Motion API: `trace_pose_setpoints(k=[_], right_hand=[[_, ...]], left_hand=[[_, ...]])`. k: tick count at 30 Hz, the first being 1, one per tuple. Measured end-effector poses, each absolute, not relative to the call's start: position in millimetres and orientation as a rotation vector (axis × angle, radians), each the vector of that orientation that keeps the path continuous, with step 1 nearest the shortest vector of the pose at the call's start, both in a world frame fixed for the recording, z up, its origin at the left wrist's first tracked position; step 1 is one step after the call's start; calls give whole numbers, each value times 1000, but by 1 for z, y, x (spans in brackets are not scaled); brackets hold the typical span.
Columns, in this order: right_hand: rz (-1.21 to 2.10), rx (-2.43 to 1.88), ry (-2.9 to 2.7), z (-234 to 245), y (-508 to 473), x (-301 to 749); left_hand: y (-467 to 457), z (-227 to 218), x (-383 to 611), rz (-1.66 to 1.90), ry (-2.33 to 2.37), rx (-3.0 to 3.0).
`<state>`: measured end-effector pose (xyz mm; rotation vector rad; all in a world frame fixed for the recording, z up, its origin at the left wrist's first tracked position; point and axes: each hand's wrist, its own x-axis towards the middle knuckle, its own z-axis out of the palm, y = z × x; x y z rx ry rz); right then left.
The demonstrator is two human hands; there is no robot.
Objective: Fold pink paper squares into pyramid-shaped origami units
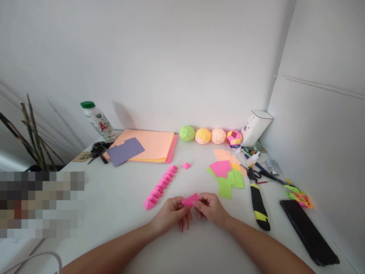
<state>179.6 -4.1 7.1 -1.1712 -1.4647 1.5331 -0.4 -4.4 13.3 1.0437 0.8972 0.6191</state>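
Note:
A folded strip of pink paper (pixel 189 199) is held between my two hands, low over the table. My left hand (pixel 172 214) pinches its left end between thumb and fingers, the lower fingers hanging loosely. On the other end, my right hand (pixel 212 210) grips with thumb and forefinger. Left of the hands, a slanting row of folded pink paper units (pixel 162 184) runs away from me. One more pink unit (pixel 186 165) lies apart, just beyond the far end of that row.
Loose paper squares (pixel 225 190) and a yellow-black cutter (pixel 260 207) lie right, near scissors (pixel 253 175) and a black phone (pixel 309 232). Paper balls (pixel 202 136) line the wall. Paper sheets (pixel 151 144), a purple piece (pixel 125 152) and a bottle (pixel 98 121) stand or lie back left.

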Motion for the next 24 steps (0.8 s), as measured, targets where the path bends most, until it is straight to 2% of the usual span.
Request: trace_pose_setpoints(k=[9, 19, 24], right_hand=[[1519, -1124, -1552, 5, -3, 179], [1250, -1178, -1741, 5, -4, 175], [1507, -1138, -1553, 7, -1, 179]], left_hand=[[-7, 13, 0, 586, 916, 1107], [-10, 10, 1, 596, 906, 1200], [-4, 14, 0, 578, 877, 1116]])
